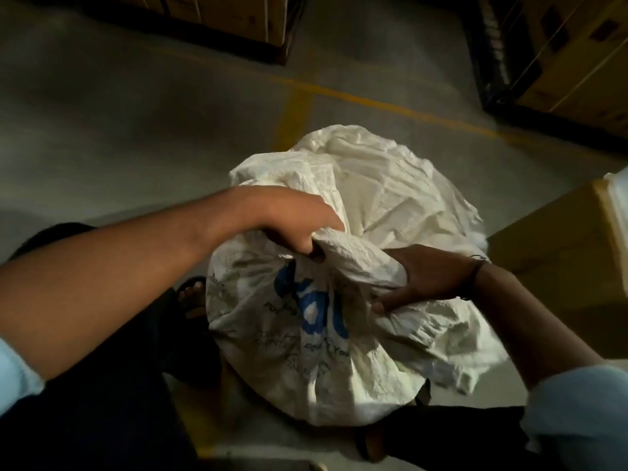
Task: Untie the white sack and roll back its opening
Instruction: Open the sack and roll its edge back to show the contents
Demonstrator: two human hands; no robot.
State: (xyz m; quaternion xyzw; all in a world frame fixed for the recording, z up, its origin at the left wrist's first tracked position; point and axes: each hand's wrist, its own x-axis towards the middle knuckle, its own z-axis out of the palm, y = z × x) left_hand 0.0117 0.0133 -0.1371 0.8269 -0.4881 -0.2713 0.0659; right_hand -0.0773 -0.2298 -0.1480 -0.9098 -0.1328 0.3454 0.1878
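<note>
A white woven sack (390, 198) with blue lettering and dark print stands on the floor between my feet, its top bunched and crumpled. My left hand (295, 222) grips the gathered fabric at the neck from the left, fingers curled under a fold. My right hand (424, 277) grips the same bunched top from the right, thumb pressed into the cloth below it. The tie itself is hidden inside the folds.
Grey concrete floor (136, 130) with yellow painted lines (373, 100). Cardboard boxes on dark pallets stand at the back left (231, 18) and back right (571, 52). A brown carton (560, 266) sits close on the right of the sack. My sandalled foot (193, 297) is left of the sack.
</note>
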